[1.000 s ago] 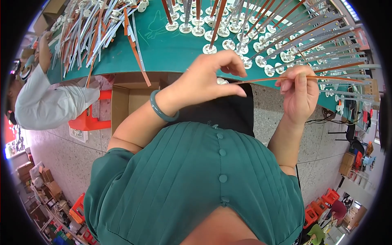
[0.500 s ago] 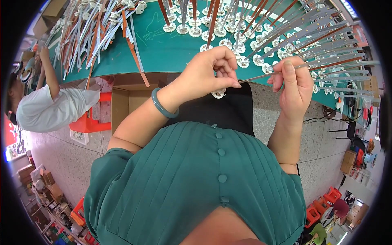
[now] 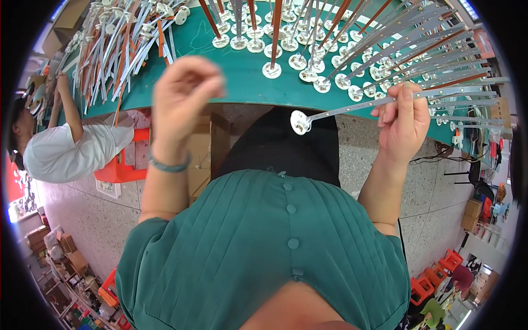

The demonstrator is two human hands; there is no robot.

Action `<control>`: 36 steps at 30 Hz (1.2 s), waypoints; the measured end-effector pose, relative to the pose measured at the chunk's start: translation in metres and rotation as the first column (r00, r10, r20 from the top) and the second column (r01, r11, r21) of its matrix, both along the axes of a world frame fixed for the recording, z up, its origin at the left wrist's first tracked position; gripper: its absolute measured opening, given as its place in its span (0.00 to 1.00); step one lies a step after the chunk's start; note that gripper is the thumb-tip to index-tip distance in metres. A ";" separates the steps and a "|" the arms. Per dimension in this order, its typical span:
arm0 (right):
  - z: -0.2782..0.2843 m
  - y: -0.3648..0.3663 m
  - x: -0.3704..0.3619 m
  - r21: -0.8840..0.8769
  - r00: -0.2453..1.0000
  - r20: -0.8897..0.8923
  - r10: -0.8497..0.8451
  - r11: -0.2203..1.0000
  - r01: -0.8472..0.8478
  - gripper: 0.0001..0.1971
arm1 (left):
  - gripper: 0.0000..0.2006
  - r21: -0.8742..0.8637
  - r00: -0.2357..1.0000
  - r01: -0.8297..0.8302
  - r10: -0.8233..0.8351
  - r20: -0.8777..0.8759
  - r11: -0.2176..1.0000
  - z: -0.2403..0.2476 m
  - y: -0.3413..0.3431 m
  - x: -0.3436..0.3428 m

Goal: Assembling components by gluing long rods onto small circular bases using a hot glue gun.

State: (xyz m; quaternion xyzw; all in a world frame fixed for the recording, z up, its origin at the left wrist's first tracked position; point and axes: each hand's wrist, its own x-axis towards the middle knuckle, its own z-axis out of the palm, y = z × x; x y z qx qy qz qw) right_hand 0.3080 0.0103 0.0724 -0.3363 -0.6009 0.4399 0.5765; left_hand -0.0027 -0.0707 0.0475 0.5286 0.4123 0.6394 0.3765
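Note:
A thin silver LED light strip with a round white base (image 3: 300, 122) is in my right hand (image 3: 404, 118). The thumb and fingers pinch the strip (image 3: 352, 108) partway along, and its base hangs free over my lap. My left hand (image 3: 186, 91) is raised at the table's near edge, below the loose pile of strips (image 3: 118, 55). Its fingers are bent but smeared by motion, so I cannot tell whether anything is in them. Several upright strips on white discs (image 3: 271, 70) stand on the green table (image 3: 236, 80).
At the left, a person in a white top (image 3: 71, 151) sits by the table on a red stool (image 3: 124, 168). An open cardboard box (image 3: 219, 140) is under the table edge beside my lap. Dark cables (image 3: 432, 159) hang at the right.
My left hand has let go near the white base and swung left toward the loose pile. My right hand has shifted slightly right with the strip, and the base now shows fully.

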 end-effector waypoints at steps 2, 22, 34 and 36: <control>-0.003 0.004 0.006 -0.018 1.000 -0.006 -0.016 1.000 0.016 0.12 | 0.05 0.031 0.993 -0.111 0.109 0.045 0.993 -0.008 -0.025 -0.038; 0.001 0.007 0.009 -0.042 0.995 -0.056 0.086 0.995 -0.089 0.12 | 0.04 -0.229 0.903 0.122 -0.204 -0.379 0.966 -0.027 -0.023 0.038; 0.003 -0.008 -0.018 -0.072 0.983 0.054 0.176 0.982 -0.172 0.11 | 0.24 -0.176 0.882 0.405 -0.434 -0.182 0.897 -0.009 0.038 0.098; 0.000 -0.007 -0.019 -0.072 0.974 0.093 0.206 0.977 -0.200 0.11 | 0.24 -0.193 0.877 0.416 -0.448 -0.171 0.888 -0.010 0.037 0.095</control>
